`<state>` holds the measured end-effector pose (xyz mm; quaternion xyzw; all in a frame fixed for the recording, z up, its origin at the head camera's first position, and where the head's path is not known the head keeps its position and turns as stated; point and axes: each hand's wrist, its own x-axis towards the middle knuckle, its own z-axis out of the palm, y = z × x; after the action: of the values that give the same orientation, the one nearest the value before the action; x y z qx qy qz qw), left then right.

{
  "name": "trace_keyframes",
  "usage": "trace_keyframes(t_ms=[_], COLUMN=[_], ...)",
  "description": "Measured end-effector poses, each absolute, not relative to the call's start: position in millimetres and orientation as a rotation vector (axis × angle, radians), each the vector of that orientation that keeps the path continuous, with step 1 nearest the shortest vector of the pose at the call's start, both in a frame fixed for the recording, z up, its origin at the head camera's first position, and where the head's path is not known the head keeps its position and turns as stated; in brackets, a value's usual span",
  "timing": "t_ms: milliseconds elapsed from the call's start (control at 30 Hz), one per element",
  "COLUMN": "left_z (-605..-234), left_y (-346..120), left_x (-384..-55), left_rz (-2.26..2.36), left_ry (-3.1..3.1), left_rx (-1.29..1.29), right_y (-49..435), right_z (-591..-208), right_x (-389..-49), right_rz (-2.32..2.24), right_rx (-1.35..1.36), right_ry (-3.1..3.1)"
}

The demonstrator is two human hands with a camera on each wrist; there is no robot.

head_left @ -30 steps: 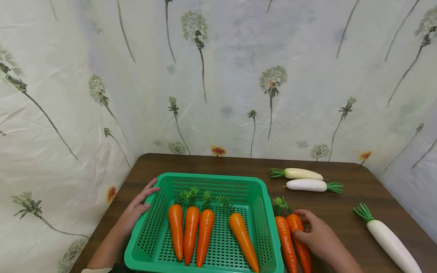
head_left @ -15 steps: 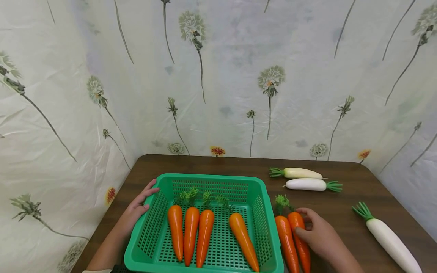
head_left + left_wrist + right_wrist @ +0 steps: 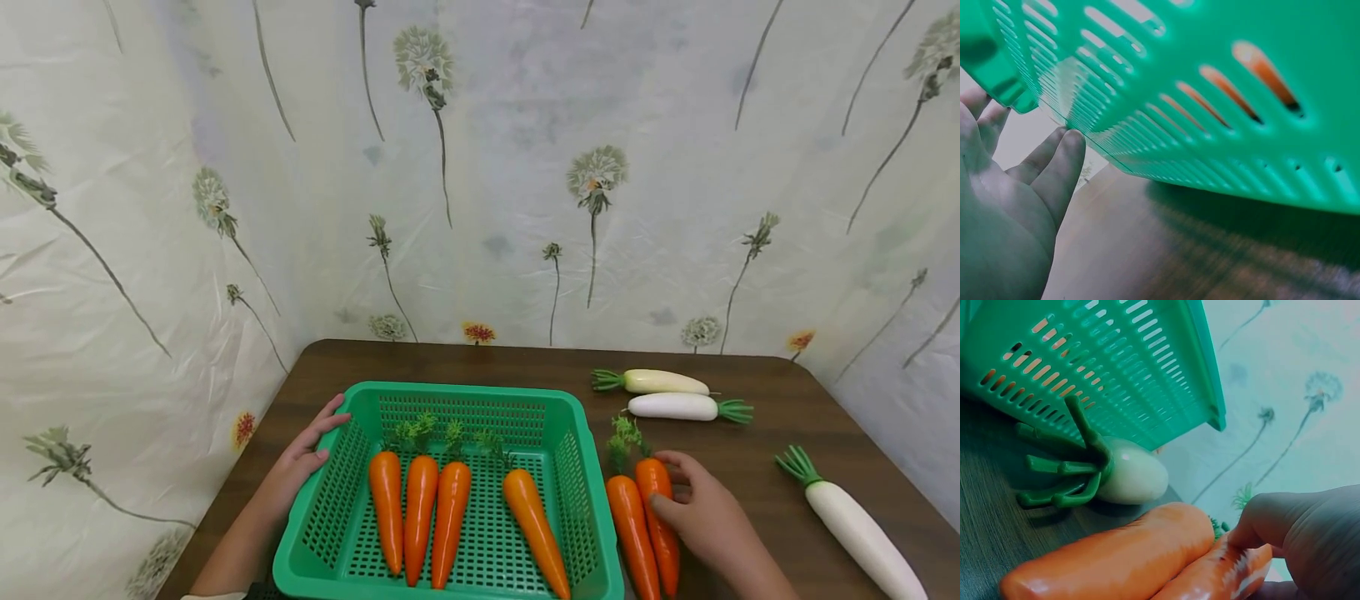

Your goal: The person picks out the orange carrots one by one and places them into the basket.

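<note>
In the head view, my left hand [image 3: 300, 457] lies along the left rim of a green perforated basket [image 3: 480, 388], its fingers extended against the wall. The left wrist view shows those fingertips [image 3: 1072, 142] right at the basket's side. My right hand [image 3: 708, 508] pinches the upper part of an orange carrot [image 3: 658, 521] between thumb and fingers, just outside the basket's right wall. Another carrot [image 3: 632, 525] lies close along its left side; both have feathery green tops. Several carrots [image 3: 386, 508] lie side by side inside the basket, tops pointing away from me.
Two white radishes, one creamier [image 3: 666, 382] and one whiter [image 3: 672, 407], lie at the back right of the brown table [image 3: 555, 358]. A larger radish [image 3: 862, 533] lies far right. Another radish [image 3: 1135, 472] sits beside the basket in the right wrist view. Flower-patterned sheeting [image 3: 495, 167] hangs behind.
My right hand has moved slightly away from me, and the carrot it pinches has shifted forward with it. The left hand and basket stay in place.
</note>
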<state>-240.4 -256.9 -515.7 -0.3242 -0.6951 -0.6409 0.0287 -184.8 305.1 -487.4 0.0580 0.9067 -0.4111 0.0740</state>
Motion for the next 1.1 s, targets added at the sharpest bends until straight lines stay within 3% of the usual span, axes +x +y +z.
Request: trace_keyframes(t_ms=[1100], left_z=[-511.5], left_y=[-254.9], left_x=[-236.2], left_rz=[-2.018], left_ry=[-2.144], left_rx=[-0.997], right_y=[296.1], right_z=[-481.5], right_x=[-181.0], right_rz=[-1.393], right_rx=[0.148], right_ry=[2.694])
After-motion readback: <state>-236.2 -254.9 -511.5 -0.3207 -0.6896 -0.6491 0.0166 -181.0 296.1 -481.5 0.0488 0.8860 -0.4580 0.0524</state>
